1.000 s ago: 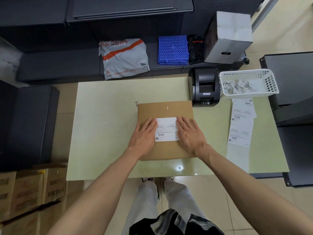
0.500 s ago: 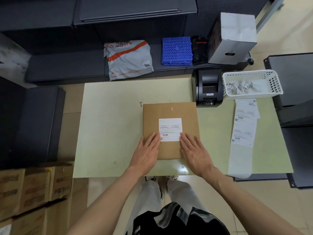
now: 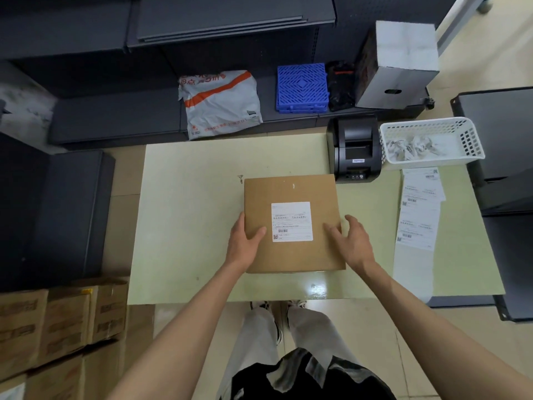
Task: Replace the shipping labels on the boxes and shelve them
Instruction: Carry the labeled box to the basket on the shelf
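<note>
A flat brown cardboard box (image 3: 291, 256) lies on the pale green table (image 3: 187, 212), with a white shipping label (image 3: 292, 221) stuck flat on its top. My left hand (image 3: 243, 246) holds the box's left edge, thumb on top and fingers down the side. My right hand (image 3: 353, 243) holds the right edge the same way, thumb on the top face and fingers curled past the edge. The box rests on the table.
A black label printer (image 3: 356, 151) and a white basket (image 3: 473, 140) of crumpled paper stand at the back right, with a strip of printed labels (image 3: 418, 220) lying in front of them. Dark shelves (image 3: 115, 119) hold a mailer bag (image 3: 219, 102), a blue crate (image 3: 302, 88) and a white box (image 3: 398, 67). Stacked cartons (image 3: 57, 321) sit at the lower left.
Both hands slid off the label where they lay flat, drew back toward me, then moved apart to take the box by its left and right edges.
</note>
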